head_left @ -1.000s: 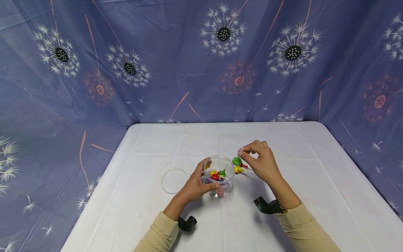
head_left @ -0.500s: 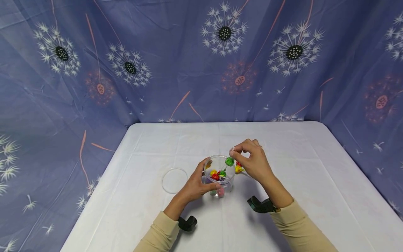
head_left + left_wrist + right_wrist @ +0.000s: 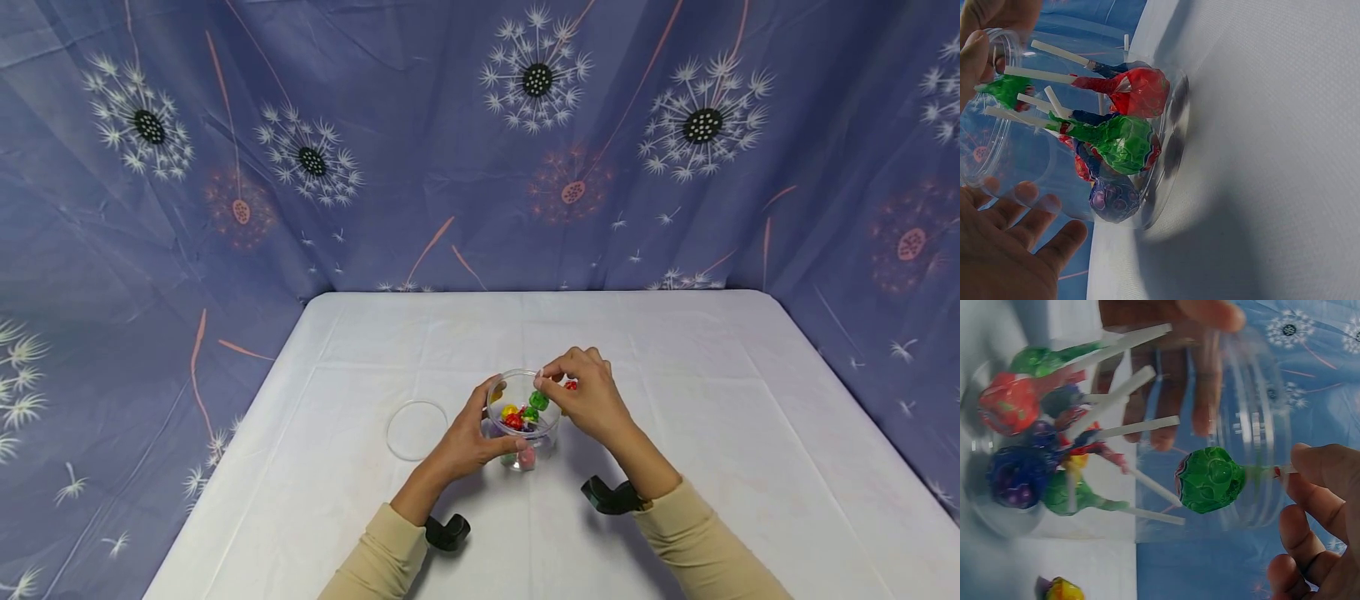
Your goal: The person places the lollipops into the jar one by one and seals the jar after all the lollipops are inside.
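A clear plastic jar [image 3: 517, 384] stands on the white-covered table, its round mouth uncovered. My left hand [image 3: 467, 443] grips its side, thumb across the front. My right hand [image 3: 589, 398] pinches the stick of a green-wrapped lollipop [image 3: 1210, 480] at the jar's mouth; its candy end hangs head-down inside the rim. Within the jar several wrapped lollipops lie heads-down, among them a red one [image 3: 1142, 92], another green one [image 3: 1126, 145] and a purple one [image 3: 1115, 199], their sticks pointing up toward the opening.
A clear round lid [image 3: 416, 458] lies flat left of the jar. Just beyond my right hand a red lollipop [image 3: 571, 385] is partly hidden. A yellow wrapped one [image 3: 1065, 589] lies outside the jar in the right wrist view. Blue dandelion-print cloth [image 3: 420, 167] hangs behind the table.
My right hand has moved left and down, carrying the green lollipop from beside the jar, over its rim and into the mouth. My left hand and the jar have stayed in place.
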Motion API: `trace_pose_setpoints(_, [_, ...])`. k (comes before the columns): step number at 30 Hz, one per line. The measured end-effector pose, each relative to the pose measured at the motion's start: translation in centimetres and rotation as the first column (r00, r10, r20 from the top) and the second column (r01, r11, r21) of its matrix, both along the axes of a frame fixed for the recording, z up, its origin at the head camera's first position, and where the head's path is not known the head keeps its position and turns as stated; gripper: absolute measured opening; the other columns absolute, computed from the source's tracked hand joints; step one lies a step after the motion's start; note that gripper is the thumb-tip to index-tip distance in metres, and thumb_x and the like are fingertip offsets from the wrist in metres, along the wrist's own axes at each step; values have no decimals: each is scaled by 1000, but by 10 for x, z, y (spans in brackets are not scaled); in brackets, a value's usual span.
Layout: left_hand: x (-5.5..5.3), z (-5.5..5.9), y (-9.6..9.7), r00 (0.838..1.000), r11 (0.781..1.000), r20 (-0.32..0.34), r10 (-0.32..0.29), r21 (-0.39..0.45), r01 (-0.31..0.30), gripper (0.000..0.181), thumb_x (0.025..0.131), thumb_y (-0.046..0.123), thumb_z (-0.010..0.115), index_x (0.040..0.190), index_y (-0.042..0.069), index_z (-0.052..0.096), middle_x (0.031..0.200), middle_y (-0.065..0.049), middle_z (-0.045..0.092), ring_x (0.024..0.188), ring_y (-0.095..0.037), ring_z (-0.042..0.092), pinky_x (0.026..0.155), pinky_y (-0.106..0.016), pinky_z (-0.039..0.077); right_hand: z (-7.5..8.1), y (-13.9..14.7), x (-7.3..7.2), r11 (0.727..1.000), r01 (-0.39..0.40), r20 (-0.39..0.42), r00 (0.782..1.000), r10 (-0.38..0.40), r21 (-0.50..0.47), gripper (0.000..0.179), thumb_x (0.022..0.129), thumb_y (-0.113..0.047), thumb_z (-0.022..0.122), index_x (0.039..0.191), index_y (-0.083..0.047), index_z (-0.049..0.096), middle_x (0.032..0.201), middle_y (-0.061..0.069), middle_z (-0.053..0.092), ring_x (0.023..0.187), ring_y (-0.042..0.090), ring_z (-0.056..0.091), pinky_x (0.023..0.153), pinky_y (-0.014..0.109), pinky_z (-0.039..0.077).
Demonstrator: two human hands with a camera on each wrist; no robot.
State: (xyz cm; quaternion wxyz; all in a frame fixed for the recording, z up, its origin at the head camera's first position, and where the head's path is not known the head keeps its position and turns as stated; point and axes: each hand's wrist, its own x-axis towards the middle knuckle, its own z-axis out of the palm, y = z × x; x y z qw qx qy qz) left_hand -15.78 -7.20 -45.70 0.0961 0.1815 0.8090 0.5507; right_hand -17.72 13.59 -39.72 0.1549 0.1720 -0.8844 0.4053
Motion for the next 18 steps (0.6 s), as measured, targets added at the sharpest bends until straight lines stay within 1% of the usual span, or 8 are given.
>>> trace_pose_setpoints(5, [-1,0,0,1000,1000,-6,4,-8,-4,98,72,46,78,148,33,18,148,-3,36,135,-34,39,110,-50,35,-9,-1,0,999,-3,-32,999,4,35,6,78,-19,76,79,-15,73,77,-2,58,81,22,45,76,35,27])
trace_pose_setpoints(10, [-1,0,0,1000,1000,-10,8,-21,-8,97,72,47,77,148,34,18,147,2,36,135,-32,39,110,-50,35,-12,-2,1,998,1,-61,998,4,67,8,77,-20,77,78,-14,72,78,0,56,80,21,44,76,36,27])
trace_pose_setpoints(13, [-1,0,0,1000,1000,-13,6,-19,-6,96,72,47,77,148,34,18,147,2,37,135,-32,40,110,-49,35,-12,-4,2,993,7,-82,997,2,119,7,76,-20,77,78,-15,73,79,0,55,79,18,42,74,36,26])
trace_pose_setpoints(18, [0,0,0,1000,1000,-17,2,-20,-2,96,73,48,77,148,34,19,145,1,38,133,-32,42,108,-49,37,-15,-6,2,983,21,-120,993,1,184,5,74,-18,78,77,-17,74,80,0,52,79,18,41,73,35,27])
